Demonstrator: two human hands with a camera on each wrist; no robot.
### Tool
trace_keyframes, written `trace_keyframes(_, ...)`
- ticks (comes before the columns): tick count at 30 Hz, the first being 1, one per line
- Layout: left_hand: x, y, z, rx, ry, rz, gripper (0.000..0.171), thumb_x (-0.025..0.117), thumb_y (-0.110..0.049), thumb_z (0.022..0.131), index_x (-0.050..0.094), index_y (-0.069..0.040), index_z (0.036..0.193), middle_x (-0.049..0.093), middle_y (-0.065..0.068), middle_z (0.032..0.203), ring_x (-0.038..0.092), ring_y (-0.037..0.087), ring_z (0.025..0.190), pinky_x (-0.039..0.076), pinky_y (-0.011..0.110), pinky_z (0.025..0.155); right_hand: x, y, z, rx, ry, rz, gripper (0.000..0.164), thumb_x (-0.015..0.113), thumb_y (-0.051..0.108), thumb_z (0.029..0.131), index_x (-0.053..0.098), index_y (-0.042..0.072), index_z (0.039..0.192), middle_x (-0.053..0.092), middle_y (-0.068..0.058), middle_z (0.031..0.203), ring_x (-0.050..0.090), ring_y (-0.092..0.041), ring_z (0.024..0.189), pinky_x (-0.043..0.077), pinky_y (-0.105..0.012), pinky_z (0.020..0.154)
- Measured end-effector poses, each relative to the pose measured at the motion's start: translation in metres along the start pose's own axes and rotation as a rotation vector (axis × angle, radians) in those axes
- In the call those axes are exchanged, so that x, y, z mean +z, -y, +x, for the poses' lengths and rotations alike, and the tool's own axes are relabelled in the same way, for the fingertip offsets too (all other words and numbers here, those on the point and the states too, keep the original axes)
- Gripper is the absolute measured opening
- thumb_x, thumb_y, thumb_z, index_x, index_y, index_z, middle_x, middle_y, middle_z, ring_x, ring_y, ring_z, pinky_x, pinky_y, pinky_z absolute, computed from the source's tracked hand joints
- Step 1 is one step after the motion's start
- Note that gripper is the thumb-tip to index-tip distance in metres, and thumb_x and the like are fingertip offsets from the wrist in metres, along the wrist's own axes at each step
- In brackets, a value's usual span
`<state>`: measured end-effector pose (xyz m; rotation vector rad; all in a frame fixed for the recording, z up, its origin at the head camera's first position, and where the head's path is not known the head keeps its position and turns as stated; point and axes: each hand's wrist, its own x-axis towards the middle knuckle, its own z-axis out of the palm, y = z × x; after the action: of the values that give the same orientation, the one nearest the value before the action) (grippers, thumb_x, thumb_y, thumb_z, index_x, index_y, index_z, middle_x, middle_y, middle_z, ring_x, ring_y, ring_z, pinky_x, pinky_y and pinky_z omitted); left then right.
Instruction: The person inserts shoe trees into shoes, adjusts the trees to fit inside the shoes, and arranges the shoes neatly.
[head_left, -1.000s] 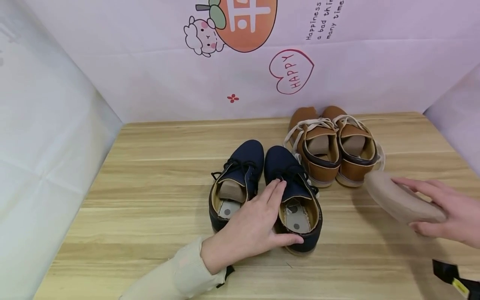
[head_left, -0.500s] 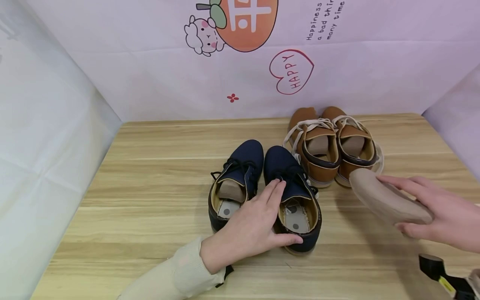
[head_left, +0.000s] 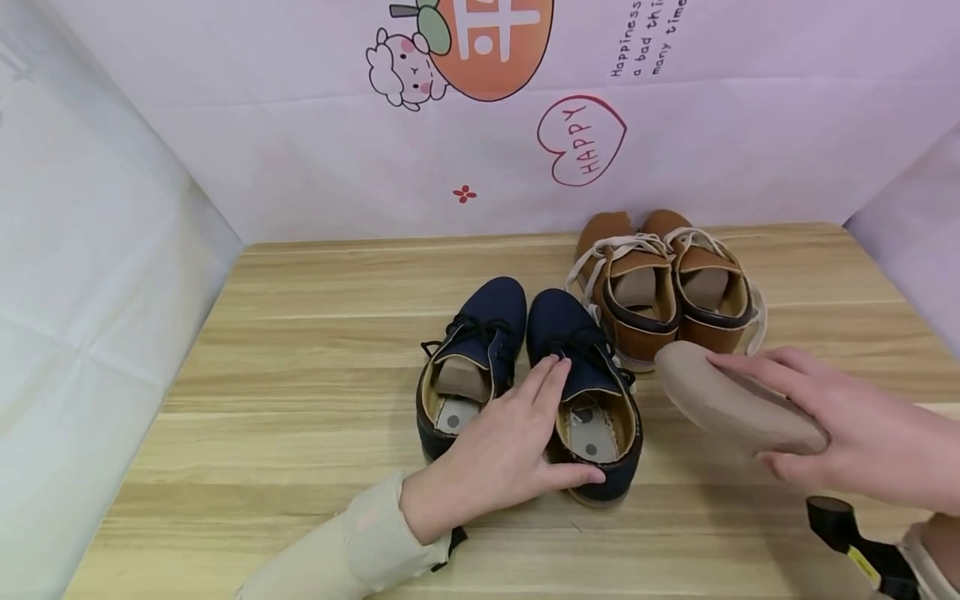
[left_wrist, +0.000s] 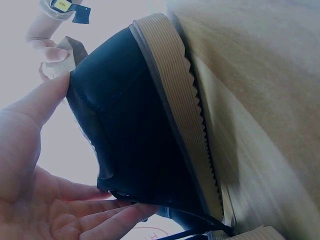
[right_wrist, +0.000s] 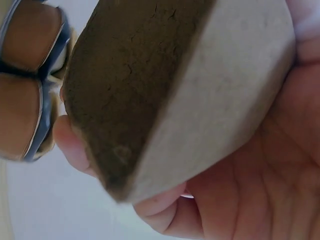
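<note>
Two navy lace-up shoes stand side by side in the head view. Across the right navy shoe (head_left: pixel 621 417) my left hand (head_left: pixel 504 450) holds on, thumb at the heel and fingertips by the laces; the left wrist view shows this grip from the side. That shoe's opening shows a bare insole. The left navy shoe (head_left: pixel 491 308) has a grey-beige insert (head_left: pixel 461 379) inside and is partly covered by my hand. My right hand (head_left: pixel 862 425) grips a similar curved shoe insert (head_left: pixel 731 404), raised above the board to the right of the navy shoes. The insert fills the right wrist view.
Behind, to the right, a pair of brown shoes (head_left: pixel 641 337) with loose white laces stands close to the right navy shoe, both with inserts inside. A white printed cloth wall (head_left: pixel 337 183) borders the wooden board (head_left: pixel 300 375) at the back.
My right hand has moved left with the shoe insert, closer to the right navy shoe and in front of the brown pair. My left hand has stayed on the navy shoe.
</note>
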<state>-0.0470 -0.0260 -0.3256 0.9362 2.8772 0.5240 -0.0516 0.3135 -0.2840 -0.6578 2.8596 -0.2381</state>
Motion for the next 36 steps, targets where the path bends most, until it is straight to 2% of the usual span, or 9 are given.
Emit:
trace_keyframes(6,0.0,0.0,0.0,0.002,-0.005,-0.005,0.111,0.06,-0.076,0.081,0.023,-0.005,0.158,0.033,0.014,0.161,0.052,0.025,0.135,0.052,0.038,0.101,-0.002,0.015,0.005,-0.008,0.068,0.018,0.1,0.087,0.041,0.07,0.032,0.033,0.154,0.05,-0.006,0.132,0.054,-0.015,0.097,0.045,-0.026,0.065)
trace_keyframes(9,0.0,0.0,0.0,0.006,-0.004,-0.003,0.111,0.06,-0.076,0.081,0.023,-0.005,0.158,0.033,0.014,0.161,0.052,0.026,0.135,0.052,0.038,0.102,-0.002,0.021,0.006,-0.036,0.074,0.024,0.101,0.087,0.041,0.071,0.031,0.034,0.155,0.048,-0.006,0.135,0.057,-0.016,0.101,0.048,-0.027,0.067)
trace_keyframes(12,0.0,-0.001,0.0,0.011,-0.005,0.009,0.111,0.059,-0.077,0.081,0.023,-0.005,0.158,0.033,0.014,0.161,0.053,0.026,0.134,0.052,0.038,0.102,-0.003,0.026,0.006,-0.078,0.054,0.025,0.102,0.087,0.039,0.07,0.031,0.036,0.155,0.047,-0.004,0.14,0.058,-0.019,0.109,0.051,-0.03,0.071)
trace_keyframes(15,-0.001,-0.001,0.0,0.009,-0.001,0.013,0.111,0.058,-0.078,0.081,0.023,-0.005,0.158,0.032,0.014,0.161,0.053,0.026,0.134,0.052,0.037,0.102,-0.002,0.03,0.006,-0.135,0.008,0.012,0.104,0.089,0.039,0.067,0.033,0.036,0.154,0.047,0.002,0.141,0.057,-0.016,0.114,0.052,-0.029,0.074)
trace_keyframes(19,-0.001,-0.001,0.0,-0.002,0.01,-0.001,0.111,0.058,-0.077,0.081,0.022,-0.006,0.158,0.031,0.013,0.162,0.052,0.025,0.136,0.052,0.037,0.101,-0.004,0.038,0.006,-0.192,-0.028,0.001,0.105,0.09,0.042,0.066,0.032,0.037,0.154,0.047,0.01,0.138,0.055,-0.006,0.108,0.051,-0.025,0.073)
trace_keyframes(24,-0.001,-0.002,0.0,-0.005,0.007,-0.005,0.111,0.059,-0.077,0.081,0.023,-0.006,0.158,0.032,0.013,0.161,0.053,0.025,0.134,0.052,0.037,0.101,-0.007,0.049,0.007,-0.217,-0.019,0.002,0.105,0.089,0.042,0.065,0.031,0.044,0.152,0.046,0.018,0.137,0.054,0.0,0.106,0.051,-0.024,0.074)
trace_keyframes(27,-0.001,-0.001,0.0,0.0,0.001,-0.002,0.112,0.06,-0.077,0.08,0.023,-0.005,0.158,0.033,0.013,0.161,0.054,0.026,0.133,0.052,0.037,0.101,-0.006,0.052,0.009,-0.259,-0.012,0.028,0.094,0.088,0.037,0.068,0.038,0.045,0.148,0.048,0.02,0.134,0.054,0.001,0.104,0.05,-0.022,0.073)
trace_keyframes(31,-0.002,-0.002,0.0,0.001,0.0,0.005,0.113,0.06,-0.077,0.079,0.023,-0.005,0.158,0.033,0.013,0.161,0.055,0.026,0.132,0.052,0.038,0.101,0.002,0.056,0.016,-0.322,0.022,0.081,0.077,0.085,0.036,0.074,0.049,0.034,0.142,0.053,0.014,0.123,0.051,0.003,0.093,0.047,-0.021,0.068)
trace_keyframes(36,-0.001,-0.002,0.0,-0.001,-0.004,0.003,0.112,0.061,-0.077,0.079,0.024,-0.005,0.157,0.033,0.013,0.161,0.058,0.027,0.129,0.053,0.037,0.1,0.006,0.063,0.02,-0.285,0.082,0.073,0.074,0.084,0.038,0.075,0.053,0.027,0.141,0.05,0.014,0.115,0.047,0.005,0.083,0.044,-0.019,0.064)
